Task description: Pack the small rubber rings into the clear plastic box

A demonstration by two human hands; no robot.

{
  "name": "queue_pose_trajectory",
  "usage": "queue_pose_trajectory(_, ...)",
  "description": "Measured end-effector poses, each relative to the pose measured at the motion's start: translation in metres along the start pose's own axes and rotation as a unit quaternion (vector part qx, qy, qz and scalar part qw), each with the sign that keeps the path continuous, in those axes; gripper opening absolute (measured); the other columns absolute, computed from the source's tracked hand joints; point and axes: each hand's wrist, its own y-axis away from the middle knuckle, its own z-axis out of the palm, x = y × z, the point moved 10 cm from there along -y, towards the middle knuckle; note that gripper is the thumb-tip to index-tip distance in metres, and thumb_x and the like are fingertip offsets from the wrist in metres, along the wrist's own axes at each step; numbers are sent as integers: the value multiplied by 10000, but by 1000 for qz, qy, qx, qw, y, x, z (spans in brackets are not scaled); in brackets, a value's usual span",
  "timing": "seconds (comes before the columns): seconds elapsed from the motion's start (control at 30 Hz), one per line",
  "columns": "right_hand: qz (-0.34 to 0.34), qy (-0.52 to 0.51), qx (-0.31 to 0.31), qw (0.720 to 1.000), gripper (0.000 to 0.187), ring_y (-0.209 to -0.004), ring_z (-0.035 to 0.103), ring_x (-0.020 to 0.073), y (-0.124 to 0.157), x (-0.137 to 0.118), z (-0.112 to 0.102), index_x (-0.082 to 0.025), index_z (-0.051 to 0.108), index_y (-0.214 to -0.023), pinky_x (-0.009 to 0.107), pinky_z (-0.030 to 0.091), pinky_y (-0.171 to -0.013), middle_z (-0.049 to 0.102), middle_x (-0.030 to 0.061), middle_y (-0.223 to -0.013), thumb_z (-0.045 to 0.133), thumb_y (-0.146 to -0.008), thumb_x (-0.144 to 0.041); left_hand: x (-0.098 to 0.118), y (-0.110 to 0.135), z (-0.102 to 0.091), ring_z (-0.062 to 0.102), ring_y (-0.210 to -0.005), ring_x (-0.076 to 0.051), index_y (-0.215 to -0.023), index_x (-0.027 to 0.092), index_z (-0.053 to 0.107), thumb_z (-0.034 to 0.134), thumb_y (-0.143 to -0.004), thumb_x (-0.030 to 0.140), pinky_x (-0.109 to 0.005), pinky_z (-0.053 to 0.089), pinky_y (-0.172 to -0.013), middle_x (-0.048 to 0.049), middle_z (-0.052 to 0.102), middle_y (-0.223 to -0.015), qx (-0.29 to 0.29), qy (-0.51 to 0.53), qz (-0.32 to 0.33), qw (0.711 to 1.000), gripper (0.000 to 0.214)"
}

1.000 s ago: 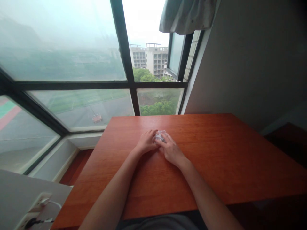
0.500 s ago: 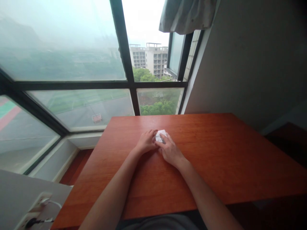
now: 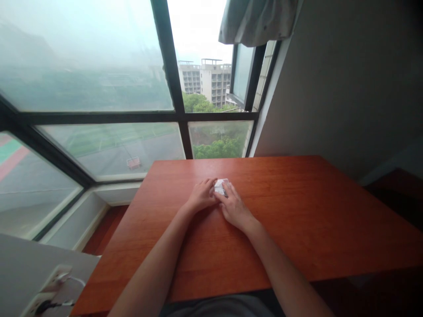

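Note:
A small, flat, white object with a glossy, crinkled-looking top and a few darker patches is between my hands near the middle of the table. Its exact kind is too small to make out. My left hand is curled against its left side, fingertips at the near and far corners. From the right, my right hand holds it, thumb at the near edge and fingers along the right side. Parts of its edges are hidden behind my fingers.
The reddish-brown wooden table reaches toward a dark-framed window. A grey curtain hangs at upper right beside a plain wall. Wall sockets with plugs are at lower left.
My right fingers have shifted slightly to the right off the top of the white object, so more of its surface shows. My left hand has hardly moved.

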Motion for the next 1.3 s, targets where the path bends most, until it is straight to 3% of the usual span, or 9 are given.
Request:
queue_pose_trajectory(0.17,2,-2,-11,1000,613,-1404,132,328,0,1,0,-250,430,-1384,509,266,-1105,211,99,-1525,517,-796,-102,0,0,0,545,-1080,-258,-1300,192,465,636,-700,281,-370,440,-923,-100,567,-1207,3,1,2,1000,630)
queue_pose_trajectory(1.03,15,1,-8,1000,532,-1364,251,300,0,5,-1,-261,481,-1334,468,323,-1053,276,105,-1497,537,-810,-182,-6,-1,1,535,-1103,-262,-1278,211,509,678,-696,301,-383,431,-947,-96,551,-1239,-20,30,-1,999,613)
queue_pose_trajectory(1.2,100,17,54,993,683,-1314,332,307,2,30,-6,-156,320,-1416,513,240,-1080,331,172,-1458,565,-822,-387,3,2,-4,521,-1130,-264,-1286,204,503,693,-715,422,-378,407,-973,-103,549,-1258,-42,46,30,998,640)
queue_pose_trajectory(1.3,155,26,72,985,806,-1272,368,336,5,43,-5,-103,320,-1398,531,213,-1075,433,205,-1377,589,-775,-537,9,3,-6,532,-1115,-258,-1267,224,519,681,-726,468,-375,403,-968,-82,582,-1224,-53,49,37,997,615)
